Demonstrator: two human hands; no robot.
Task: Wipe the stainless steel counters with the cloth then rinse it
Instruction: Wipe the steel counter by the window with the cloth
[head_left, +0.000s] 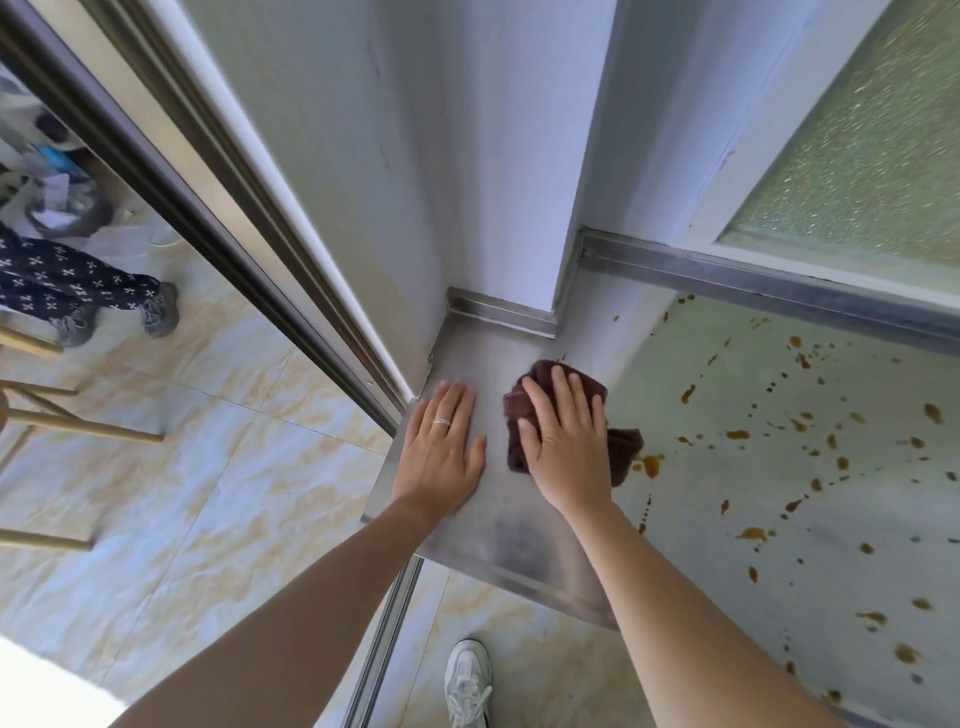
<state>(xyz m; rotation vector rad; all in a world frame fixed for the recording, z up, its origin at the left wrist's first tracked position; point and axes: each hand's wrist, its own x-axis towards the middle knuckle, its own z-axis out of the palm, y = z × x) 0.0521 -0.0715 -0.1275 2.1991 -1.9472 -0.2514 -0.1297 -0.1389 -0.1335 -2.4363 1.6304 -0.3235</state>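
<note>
Pressing brown cloth (524, 415) flat on steel counter (727, 519): right hand (569, 447), fingers straight; left hand (441, 457) flat beside, fingers released.

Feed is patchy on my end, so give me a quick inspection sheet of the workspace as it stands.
Surface: stainless steel counter, bare by the left end, orange-brown splatters across the right part.
Job's things: dark brown cloth flat on the counter.
Clutter: nothing seen on the counter.
Hands: left hand flat on the steel; right hand pressing the cloth with straight fingers.
Cables: nothing seen.
Surroundings: frosted window behind, tiled floor, another person's legs far left.
</note>
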